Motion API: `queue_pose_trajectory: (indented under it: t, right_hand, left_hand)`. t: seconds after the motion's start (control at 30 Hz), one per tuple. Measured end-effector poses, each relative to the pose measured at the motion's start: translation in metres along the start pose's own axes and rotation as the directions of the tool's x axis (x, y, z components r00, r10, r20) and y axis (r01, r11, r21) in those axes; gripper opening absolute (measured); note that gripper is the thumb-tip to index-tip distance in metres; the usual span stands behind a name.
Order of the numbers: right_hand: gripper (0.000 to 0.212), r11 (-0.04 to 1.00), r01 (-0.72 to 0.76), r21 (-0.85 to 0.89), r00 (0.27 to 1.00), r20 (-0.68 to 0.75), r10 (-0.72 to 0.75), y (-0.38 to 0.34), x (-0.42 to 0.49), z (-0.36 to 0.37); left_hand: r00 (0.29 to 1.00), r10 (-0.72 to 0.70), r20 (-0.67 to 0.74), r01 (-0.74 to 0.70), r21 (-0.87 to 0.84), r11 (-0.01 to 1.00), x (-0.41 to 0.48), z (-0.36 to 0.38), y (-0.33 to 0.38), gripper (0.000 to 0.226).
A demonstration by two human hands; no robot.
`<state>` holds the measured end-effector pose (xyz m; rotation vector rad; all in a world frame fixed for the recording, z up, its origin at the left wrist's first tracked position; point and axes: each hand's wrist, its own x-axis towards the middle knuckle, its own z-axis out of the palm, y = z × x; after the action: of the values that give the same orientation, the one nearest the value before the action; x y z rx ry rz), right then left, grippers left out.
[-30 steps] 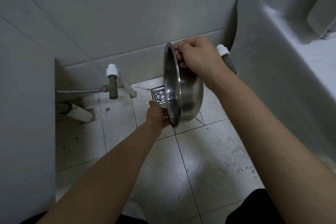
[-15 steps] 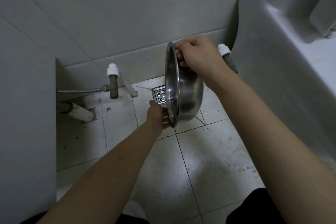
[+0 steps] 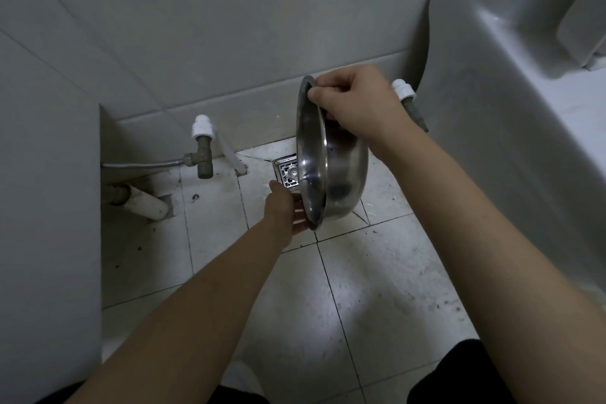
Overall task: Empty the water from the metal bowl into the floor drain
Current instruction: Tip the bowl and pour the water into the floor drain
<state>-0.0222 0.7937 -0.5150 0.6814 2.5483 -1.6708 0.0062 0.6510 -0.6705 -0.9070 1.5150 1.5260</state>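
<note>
I hold a shiny metal bowl (image 3: 341, 174) tipped fully on its edge, its mouth facing left, above the tiled floor. My right hand (image 3: 355, 105) grips the top of its rim. My left hand (image 3: 285, 210) grips the bottom of the rim from the left. The square metal floor drain (image 3: 287, 174) lies in the floor just left of the bowl and is partly hidden behind it. No stream of water shows from the bowl.
A brass valve with a white cap (image 3: 203, 147) and a hose stand left of the drain, with a white pipe (image 3: 144, 203) on the floor below. A second white-capped valve (image 3: 405, 93) sits behind my right wrist. A white fixture (image 3: 511, 115) fills the right side; tiled wall lies behind.
Almost nothing has moved. The bowl stays tipped on its edge over the drain with both hands in the same grips.
</note>
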Motion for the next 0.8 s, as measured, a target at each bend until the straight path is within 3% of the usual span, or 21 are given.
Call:
queue_pose_trajectory:
  t: [0.3,0.6,0.8]
  right_hand:
    - [0.025,1.0,0.007,0.009,0.999,-0.048,-0.006,0.007,0.0,-0.004]
    - [0.009,0.996,-0.061,0.063,0.984,-0.162,0.07,0.03,0.003,-0.011]
    - [0.026,0.991,-0.107,0.081,0.977,-0.178,0.12,0.052,0.005,-0.019]
  left_hand:
    - [0.999,0.029,-0.014,-0.03,-0.025,0.999,0.001,-0.001,0.0,0.071]
    - [0.988,0.107,-0.115,-0.111,-0.025,0.994,0.006,-0.011,0.001,0.064]
    - [0.96,0.149,-0.235,-0.16,-0.031,0.987,0.006,-0.021,0.007,0.057]
